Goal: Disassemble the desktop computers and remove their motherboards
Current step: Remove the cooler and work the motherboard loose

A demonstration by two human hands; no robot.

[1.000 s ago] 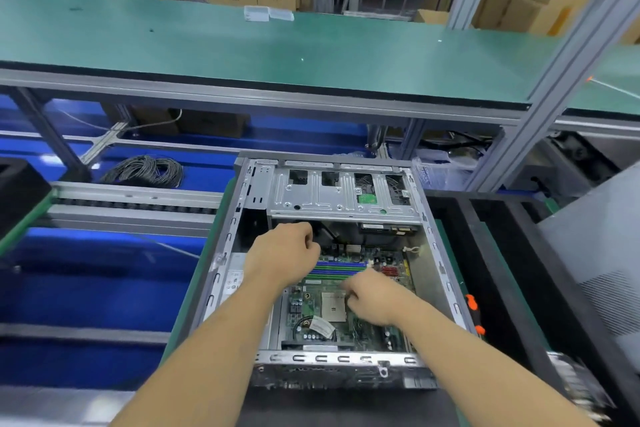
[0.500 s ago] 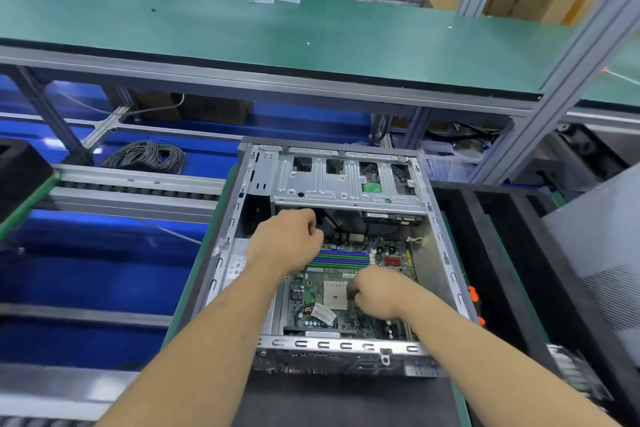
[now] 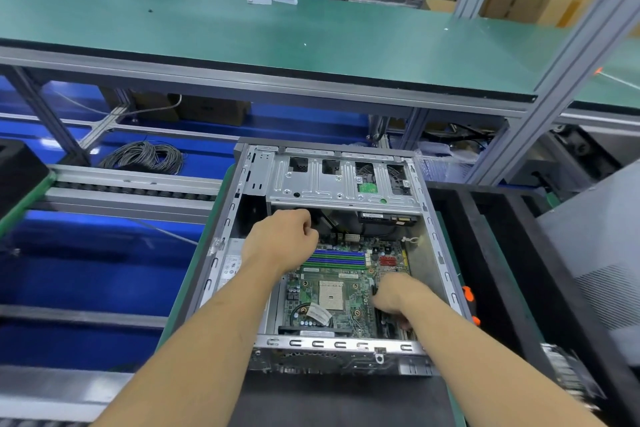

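Note:
An open grey desktop case (image 3: 430,229) lies flat in front of me, its green motherboard (image 3: 331,294) showing inside with a bare CPU socket and blue memory slots. My left hand (image 3: 281,240) is curled into a fist at the board's far left corner, just below the metal drive cage (image 3: 332,188). My right hand (image 3: 394,295) has its fingers curled down over the board's right side by the expansion slots. Both sets of fingertips are hidden under the hands.
A black foam tray (image 3: 502,253) and a grey side panel (image 3: 595,239) lie on the right. An orange-handled tool (image 3: 467,294) sits beside the case wall. A coil of grey cable (image 3: 145,157) lies at the left rear. A green belt shelf (image 3: 242,31) runs across above.
My right hand has slid from the board's middle toward its right near side. My left hand stays at the far left corner. The view has shifted slightly.

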